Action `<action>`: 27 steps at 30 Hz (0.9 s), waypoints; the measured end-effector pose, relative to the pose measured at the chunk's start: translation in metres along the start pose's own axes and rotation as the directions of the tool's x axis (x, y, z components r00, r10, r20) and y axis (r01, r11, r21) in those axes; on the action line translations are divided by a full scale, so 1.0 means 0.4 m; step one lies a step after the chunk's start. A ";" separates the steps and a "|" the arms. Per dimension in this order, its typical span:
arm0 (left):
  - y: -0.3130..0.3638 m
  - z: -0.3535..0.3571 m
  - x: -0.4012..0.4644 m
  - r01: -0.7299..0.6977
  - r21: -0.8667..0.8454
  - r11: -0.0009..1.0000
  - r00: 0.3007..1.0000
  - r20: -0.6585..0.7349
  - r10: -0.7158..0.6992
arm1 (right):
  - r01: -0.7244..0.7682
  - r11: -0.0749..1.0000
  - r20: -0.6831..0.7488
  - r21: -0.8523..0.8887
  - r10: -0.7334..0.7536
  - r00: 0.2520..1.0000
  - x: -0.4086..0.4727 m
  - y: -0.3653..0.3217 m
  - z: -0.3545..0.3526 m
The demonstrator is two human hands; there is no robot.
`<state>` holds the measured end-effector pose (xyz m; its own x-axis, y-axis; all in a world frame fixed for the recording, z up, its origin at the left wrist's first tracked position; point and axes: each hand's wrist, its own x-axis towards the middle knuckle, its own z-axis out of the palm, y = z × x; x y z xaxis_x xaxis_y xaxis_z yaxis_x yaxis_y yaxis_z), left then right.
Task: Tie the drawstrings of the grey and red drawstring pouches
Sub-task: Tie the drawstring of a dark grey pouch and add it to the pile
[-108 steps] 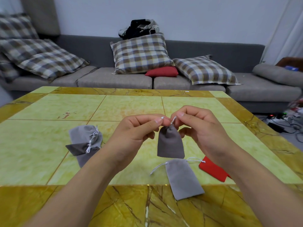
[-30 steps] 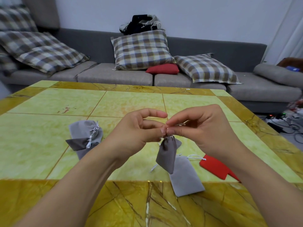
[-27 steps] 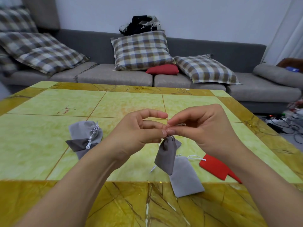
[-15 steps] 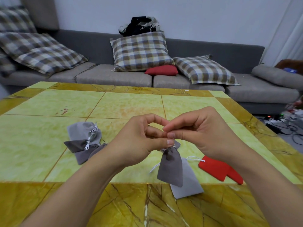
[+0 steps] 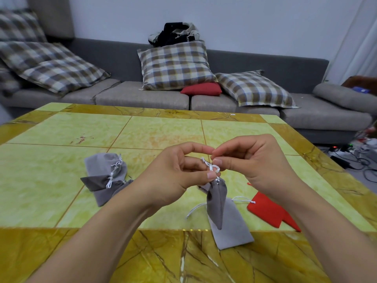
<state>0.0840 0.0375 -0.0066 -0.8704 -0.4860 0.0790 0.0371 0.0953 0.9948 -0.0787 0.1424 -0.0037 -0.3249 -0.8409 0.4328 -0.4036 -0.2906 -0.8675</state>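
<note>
L hand fingers curled, thumb & forefinger pinching the white drawstring right at the gathered neck of a dark grey pouch. R hand fingers also curled, thumb & forefinger tips nipping the same cord just above, where it makes small loops between the 2 hands. Both hands grasping cord, tips almost touching each other. Whether the knot is complete: can't tell.

Held pouch hangs from the cord above the tabletop, body drooping down, lower end overlapping a lighter grey pouch in view. That one lies flat on the tabletop near the front edge, mouth open, its white strings loose & trailing to either side.

Just R of it, below the R wrist: red pouch flat on the tabletop, partly hidden by the forearm, white string end beside its top corner.

L of the L forearm: small heap of grey pouches, approx 3, necks cinched w/ white cords knotted, stacked across one another.

Tabletop is yellow-green stone panels w/ amber veined border. Behind it a grey sofa w/ several plaid cushions, one red cushion, dark bundle of clothing on the backrest. Cables & a power strip on the floor at far R.
</note>
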 end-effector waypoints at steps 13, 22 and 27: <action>-0.016 0.001 0.010 -0.102 -0.018 0.995 0.985 -0.141 0.099 | -0.038 0.998 -0.012 0.047 0.038 0.999 -0.002 -0.005 0.014; -0.033 0.021 0.019 -0.164 -0.033 0.986 0.945 -0.292 0.148 | -0.161 0.981 -0.146 0.113 0.176 0.973 -0.005 0.007 0.037; -0.038 0.022 0.024 -0.167 -0.077 0.983 0.914 -0.387 0.125 | -0.222 0.959 -0.064 0.176 0.236 0.970 -0.016 -0.007 0.042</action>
<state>0.0709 0.0390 -0.0214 -0.6006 -0.7681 0.2220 0.2197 0.1084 0.9695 -0.0611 0.1409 -0.0082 -0.4654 -0.8546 0.2303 -0.1641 -0.1723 -0.9713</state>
